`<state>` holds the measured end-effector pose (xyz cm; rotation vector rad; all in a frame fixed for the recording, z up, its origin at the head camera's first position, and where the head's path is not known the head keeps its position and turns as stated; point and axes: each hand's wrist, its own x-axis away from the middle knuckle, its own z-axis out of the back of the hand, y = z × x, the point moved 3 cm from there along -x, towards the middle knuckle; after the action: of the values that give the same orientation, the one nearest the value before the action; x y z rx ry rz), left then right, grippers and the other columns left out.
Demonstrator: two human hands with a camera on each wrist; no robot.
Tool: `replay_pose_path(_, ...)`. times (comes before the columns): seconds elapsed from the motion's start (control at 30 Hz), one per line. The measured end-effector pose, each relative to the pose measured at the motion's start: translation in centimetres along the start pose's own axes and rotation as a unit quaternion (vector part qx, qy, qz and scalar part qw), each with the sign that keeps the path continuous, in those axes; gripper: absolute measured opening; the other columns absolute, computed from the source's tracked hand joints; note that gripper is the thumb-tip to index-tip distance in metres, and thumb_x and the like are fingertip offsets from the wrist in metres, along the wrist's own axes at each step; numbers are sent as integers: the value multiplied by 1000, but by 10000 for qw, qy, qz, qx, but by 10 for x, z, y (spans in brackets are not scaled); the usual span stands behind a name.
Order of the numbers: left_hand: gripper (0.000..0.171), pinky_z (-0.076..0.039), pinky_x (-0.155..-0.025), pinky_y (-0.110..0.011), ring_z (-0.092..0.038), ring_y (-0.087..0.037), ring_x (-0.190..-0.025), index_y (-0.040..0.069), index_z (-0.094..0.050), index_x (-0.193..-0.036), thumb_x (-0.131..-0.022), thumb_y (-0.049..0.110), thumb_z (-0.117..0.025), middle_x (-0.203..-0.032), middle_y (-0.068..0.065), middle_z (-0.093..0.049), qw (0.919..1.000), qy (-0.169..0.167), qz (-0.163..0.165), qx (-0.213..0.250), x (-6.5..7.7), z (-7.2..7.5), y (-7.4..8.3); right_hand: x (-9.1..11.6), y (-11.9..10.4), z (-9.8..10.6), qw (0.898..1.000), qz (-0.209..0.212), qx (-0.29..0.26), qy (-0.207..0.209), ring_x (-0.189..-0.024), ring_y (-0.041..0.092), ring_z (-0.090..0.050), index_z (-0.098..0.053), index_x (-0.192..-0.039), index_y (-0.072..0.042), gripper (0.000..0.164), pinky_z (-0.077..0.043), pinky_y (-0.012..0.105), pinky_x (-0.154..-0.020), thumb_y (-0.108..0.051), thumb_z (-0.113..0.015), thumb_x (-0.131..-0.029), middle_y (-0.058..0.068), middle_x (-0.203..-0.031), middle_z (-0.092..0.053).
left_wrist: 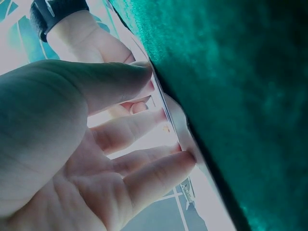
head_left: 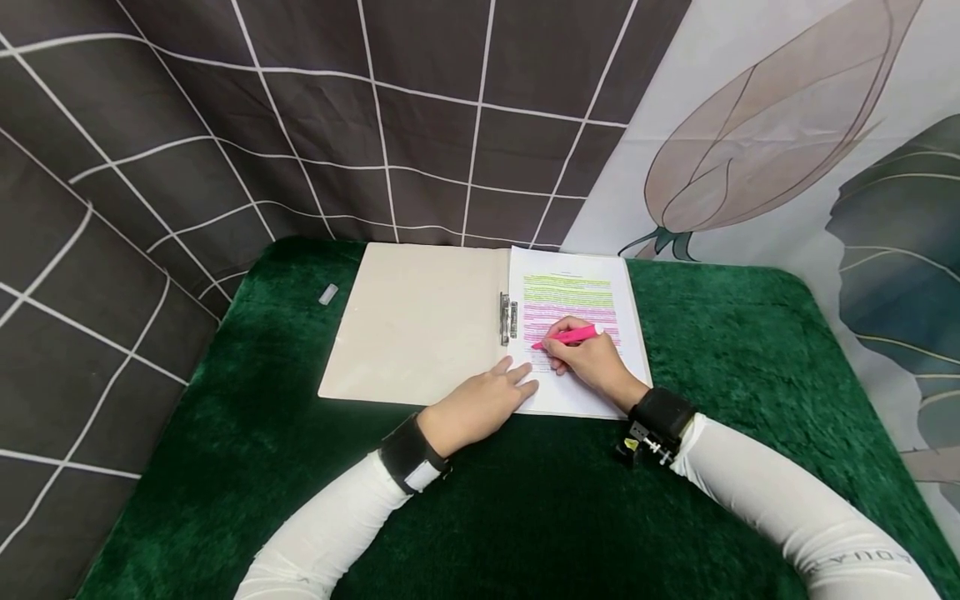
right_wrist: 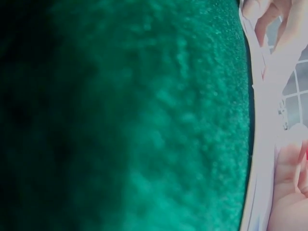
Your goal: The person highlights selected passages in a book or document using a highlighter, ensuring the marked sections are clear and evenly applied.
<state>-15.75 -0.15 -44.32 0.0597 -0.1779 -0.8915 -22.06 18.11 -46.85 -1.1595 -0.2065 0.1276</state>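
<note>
In the head view my right hand (head_left: 588, 357) pinches a pink highlighter (head_left: 572, 335), its tip down on a printed sheet (head_left: 581, 392). Yellow-green marking covers the upper lines of text, and pink marking runs below it. My left hand (head_left: 480, 404) lies with spread fingers at the sheet's lower left corner, its fingertips on the paper. The paper sits on the right side of an open folder (head_left: 420, 325), beside the metal clip (head_left: 508, 319). The left wrist view shows the left fingers (left_wrist: 159, 175) extended along the folder's edge. Only part of the right hand (right_wrist: 288, 192) appears in the right wrist view.
A small whitish block (head_left: 327, 294) lies left of the folder on the green cloth (head_left: 720, 333) covering the table. Behind the table hangs a dark grid-patterned curtain (head_left: 427, 125), with a leaf-printed white one (head_left: 750, 167) to its right.
</note>
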Motion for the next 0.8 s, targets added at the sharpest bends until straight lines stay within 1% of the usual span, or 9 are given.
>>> replay_pose_path(0.17, 42, -43, -104, -45, -38, -37, -137, 12, -51, -142, -100, 16, -53, -152, -15, -42, 10000, -9, 4, -17, -1, 0, 0, 1, 0, 2, 9999, -131, 100, 7, -58, 20, -64, -62, -101, -2, 26, -53, 20, -52, -26, -68, -91, 17, -73, -66)
replay_pose_path(0.27, 42, -44, -104, -45, -38, -37, -136, 12, -51, -142, -100, 16, -53, -152, -15, -42, 10000, 4, 1, -44, -1, 0, 0, -1, 3, 2, 9999, -50, 103, 61, -56, 16, -63, -62, -99, -3, 27, -53, 20, -51, -28, -69, -90, 13, -70, -65)
replay_pose_path(0.47, 41, -44, -104, -44, -38, -37, -136, 13, -51, -142, -101, 16, -52, -152, -15, -43, 10000, 30, -1, 5, -1, 1, 0, -1, 3, 3, 9999, 43, 118, 44, -55, 16, -63, -62, -98, -2, 26, -55, 21, -51, -26, -68, -91, 15, -69, -66)
replay_pose_path(0.7, 41, -44, -104, -44, -38, -38, -136, 12, -51, -141, -101, 15, -52, -151, -15, -43, 10000, 40, 0, 27, -1, 1, 0, -2, 7, 5, 9996, -210, 148, 72, -56, 16, -64, -62, -98, -2, 28, -54, 20, -51, -28, -69, -91, 15, -72, -66)
replay_pose_path(0.8, 41, -44, -104, -44, -39, -38, -136, 12, -51, -141, -100, 15, -53, -151, -15, -43, 10000, 53, -9, -5, -1, 0, -1, -2, 6, 5, 9997, -199, 110, 52, -56, 15, -64, -62, -99, -2, 28, -55, 21, -52, -28, -68, -91, 15, -72, -67)
